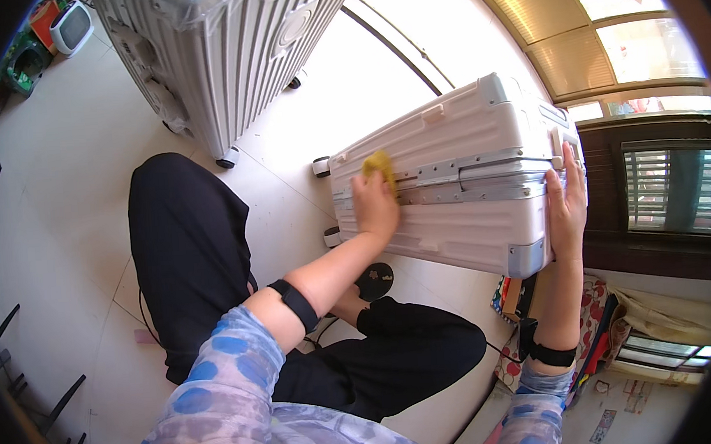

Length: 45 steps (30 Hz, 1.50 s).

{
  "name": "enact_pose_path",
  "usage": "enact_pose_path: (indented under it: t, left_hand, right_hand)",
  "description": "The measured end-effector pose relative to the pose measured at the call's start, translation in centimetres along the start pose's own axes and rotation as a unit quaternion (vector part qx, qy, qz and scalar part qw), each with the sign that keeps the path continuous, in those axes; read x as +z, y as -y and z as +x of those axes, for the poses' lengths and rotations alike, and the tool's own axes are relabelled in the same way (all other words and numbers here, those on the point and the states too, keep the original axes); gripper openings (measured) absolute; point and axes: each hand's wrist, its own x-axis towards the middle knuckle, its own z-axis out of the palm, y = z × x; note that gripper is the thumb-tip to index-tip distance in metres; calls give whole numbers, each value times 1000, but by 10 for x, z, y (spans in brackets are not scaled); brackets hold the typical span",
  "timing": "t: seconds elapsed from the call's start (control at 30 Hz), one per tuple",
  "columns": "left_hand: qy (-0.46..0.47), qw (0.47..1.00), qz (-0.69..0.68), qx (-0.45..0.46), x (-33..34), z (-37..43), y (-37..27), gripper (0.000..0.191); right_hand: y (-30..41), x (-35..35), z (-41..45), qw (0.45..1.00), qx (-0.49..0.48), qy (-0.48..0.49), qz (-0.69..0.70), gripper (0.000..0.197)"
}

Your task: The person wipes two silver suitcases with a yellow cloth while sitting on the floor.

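Note:
My left hand (377, 211) presses a yellow cloth or sponge (378, 165) against the side of a pale pink hard-shell suitcase (455, 230). The fingers partly cover the yellow piece. Beneath it runs the suitcase's silver metal frame (439, 182), with rivets and a hinge. My right hand (567, 201) lies with fingers spread on the right end of the case, close to its carry handle (563, 139). White-and-black wheels (322, 167) show at the left end. Silver metal guards cap the corners.
A larger silver ribbed suitcase (257, 49), partly wrapped in clear plastic, stands on wheels at upper left. A black slipper (375, 281) is on my foot below the pink case. Boxes (512, 301) stand at lower right. Black prongs (62, 406) rise at lower left.

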Motion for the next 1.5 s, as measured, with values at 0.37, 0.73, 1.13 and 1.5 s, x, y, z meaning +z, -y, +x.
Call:
enact_pose_path:
  t: [0.37, 0.73, 1.13, 1.5]
  left_hand:
    - [-44, 984, -90, 145, 29, -20, -34, 47]
    - [64, 957, 61, -276, 59, 21, 91, 28]
    - [-42, 989, 3, 138, 53, -4, 18, 44]
    - [124, 968, 111, -189, 76, -44, 89, 30]
  right_hand:
    - [-54, -6, 9, 991, -78, 28, 107, 57]
    - [-66, 0, 19, 987, -49, 27, 150, 56]
    - [-69, 1, 21, 991, -57, 14, 120, 53]
    - [-70, 14, 33, 993, 14, -15, 119, 52]
